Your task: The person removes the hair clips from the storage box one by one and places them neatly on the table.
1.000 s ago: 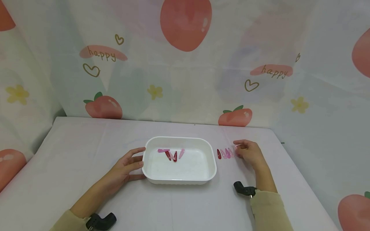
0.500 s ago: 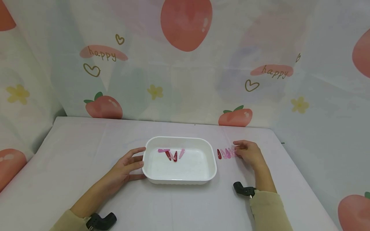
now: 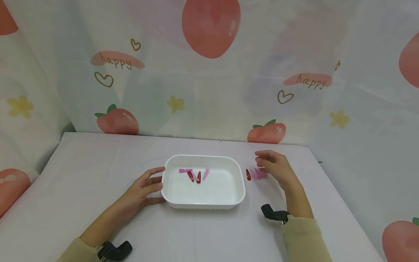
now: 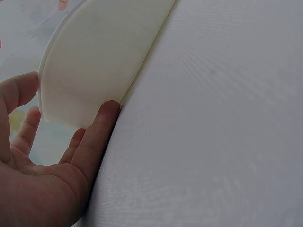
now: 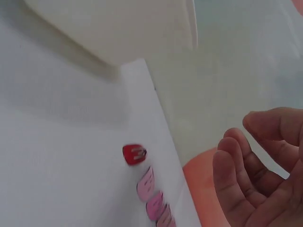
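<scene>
A white plastic tray (image 3: pixel 209 198) stands on the table with several snap hair clips inside, red ones such as this red hair clip (image 3: pixel 198 177) and pink ones such as this pink hair clip (image 3: pixel 205 174). My left hand (image 3: pixel 141 187) touches the tray's left end, fingers spread and fairly straight, in the left wrist view as well. To the tray's right lies a row of hair clips: a red clip (image 5: pixel 135 154) first, then several pink clips (image 5: pixel 146 185). Raised above that row, my right hand (image 3: pixel 276 168) has loosely bent fingers with nothing between them in the right wrist view.
White cloth covers the table (image 3: pixel 131 225). Behind it hangs a printed backdrop (image 3: pixel 209 94) with fruit and hearts. A black wrist camera mount (image 3: pixel 274 213) sits below the right hand, another mount (image 3: pixel 114 251) by the left sleeve.
My right hand has let go of the pink hair clip at the row's right end and lifted up and leftward. My left hand and the tray have stayed put.
</scene>
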A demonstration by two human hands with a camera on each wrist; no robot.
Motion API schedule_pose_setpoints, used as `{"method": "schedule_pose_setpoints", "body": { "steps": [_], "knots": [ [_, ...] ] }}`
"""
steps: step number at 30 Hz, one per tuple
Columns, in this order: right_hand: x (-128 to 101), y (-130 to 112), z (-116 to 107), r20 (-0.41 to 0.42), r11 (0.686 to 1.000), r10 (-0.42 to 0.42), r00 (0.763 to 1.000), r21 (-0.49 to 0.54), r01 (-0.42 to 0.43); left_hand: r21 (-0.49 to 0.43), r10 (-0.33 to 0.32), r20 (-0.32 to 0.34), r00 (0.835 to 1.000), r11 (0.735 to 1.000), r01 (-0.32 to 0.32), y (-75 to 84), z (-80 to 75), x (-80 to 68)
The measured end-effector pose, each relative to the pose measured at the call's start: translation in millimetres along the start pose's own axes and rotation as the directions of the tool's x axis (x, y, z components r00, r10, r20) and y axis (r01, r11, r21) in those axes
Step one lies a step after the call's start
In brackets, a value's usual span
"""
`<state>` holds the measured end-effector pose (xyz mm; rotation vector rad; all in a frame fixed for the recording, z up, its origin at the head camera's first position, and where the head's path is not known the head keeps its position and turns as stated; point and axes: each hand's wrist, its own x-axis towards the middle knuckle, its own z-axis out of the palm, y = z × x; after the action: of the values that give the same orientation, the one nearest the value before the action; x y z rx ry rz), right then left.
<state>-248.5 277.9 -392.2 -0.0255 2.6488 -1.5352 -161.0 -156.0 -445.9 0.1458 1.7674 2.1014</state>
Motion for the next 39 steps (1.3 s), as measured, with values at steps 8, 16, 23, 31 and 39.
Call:
{"method": "schedule_pose_setpoints", "body": {
  "steps": [8,16,23,31,39],
  "knots": [
    [-9.9,-27.0,16.3,0.116,0.979,-0.153,0.981,0.15,0.135,-0.002,0.004,0.012,1.0,1.0,-0.004,1.8,1.6,0.6],
    [-17.6,-48.5,33.7,0.16,0.967,-0.209,0.965,0.182,0.179,-0.005,0.006,0.018,1.0,1.0,-0.006,1.8,1.3,3.8],
    [-19.8,-60.1,56.7,0.242,0.963,-0.226,0.943,0.202,0.179,-0.003,0.004,0.014,1.0,1.0,-0.004,1.6,2.3,4.1],
    [-13.6,-78.0,79.1,0.301,0.949,-0.259,0.918,0.255,0.185,-0.006,-0.003,-0.009,1.0,1.0,0.003,0.1,1.1,1.8],
    [-15.2,-97.9,90.3,0.288,0.911,-0.302,0.909,0.368,0.186,-0.016,0.004,0.004,1.0,1.0,-0.004,-2.5,-0.5,0.9]
  ]
}}
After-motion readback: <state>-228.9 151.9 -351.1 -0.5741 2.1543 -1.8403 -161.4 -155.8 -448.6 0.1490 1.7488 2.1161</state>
